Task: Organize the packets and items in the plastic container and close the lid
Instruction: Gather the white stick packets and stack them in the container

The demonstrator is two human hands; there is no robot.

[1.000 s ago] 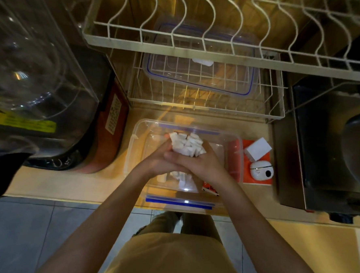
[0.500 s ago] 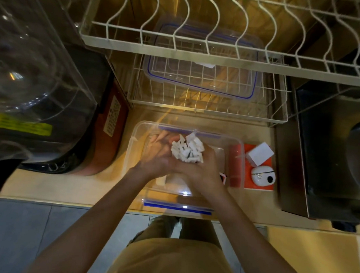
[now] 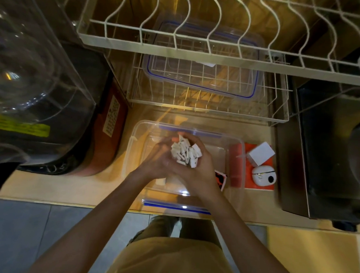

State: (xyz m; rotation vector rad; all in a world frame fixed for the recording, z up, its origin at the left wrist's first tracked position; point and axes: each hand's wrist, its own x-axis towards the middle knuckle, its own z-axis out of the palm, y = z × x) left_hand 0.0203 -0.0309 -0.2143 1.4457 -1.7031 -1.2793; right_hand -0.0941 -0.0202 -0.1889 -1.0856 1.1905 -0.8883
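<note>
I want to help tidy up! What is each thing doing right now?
Container: open, no lid on, on the counter.
Packets: bunched upright, gripped by both hands over the container.
Left hand: curled round the packets.
Right hand: curled round the packets.
Lid: off, lying in the wire rack behind.

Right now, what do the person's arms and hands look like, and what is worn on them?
Both arms are bare to the frame's edge: no sleeves, gloves or watch visible. The left hand and right hand show no rings that I can tell. A mustard-yellow shirt covers the torso.
</note>
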